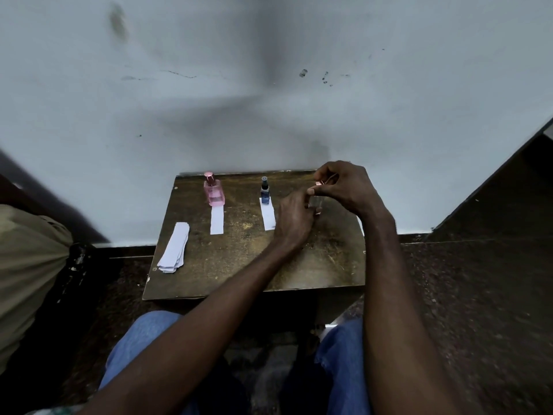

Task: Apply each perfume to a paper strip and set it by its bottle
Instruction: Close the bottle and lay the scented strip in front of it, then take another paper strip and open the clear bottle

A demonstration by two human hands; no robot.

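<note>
Standing at the right of the row, a clear bottle [316, 202] is gripped low by the left hand [294, 218], whose fingers curl around its glass body, while the right hand [341, 185] pinches a rose-coloured cap [319, 183] at its top. Whether that cap is coming off or going back on I cannot tell. No strip shows in front of this bottle, though a white edge [360, 224] peeks out behind the right forearm; it may be paper.

Left of it, the dark blue bottle [264, 191] stands upright with a white strip [268, 216] touching its base, and the pink bottle [213, 189] likewise has its strip [217, 220] laid just before it. Spare strips [174, 252] lie stacked at the left edge of the worn wooden table [254, 265].

The risk, as I judge it, is the left wrist brushing the blue bottle's strip, which lies just beside it, or the small cap slipping from the pinch.

Some faint marking sits on the pink bottle's face, too blurred to read; no other writing is legible.
</note>
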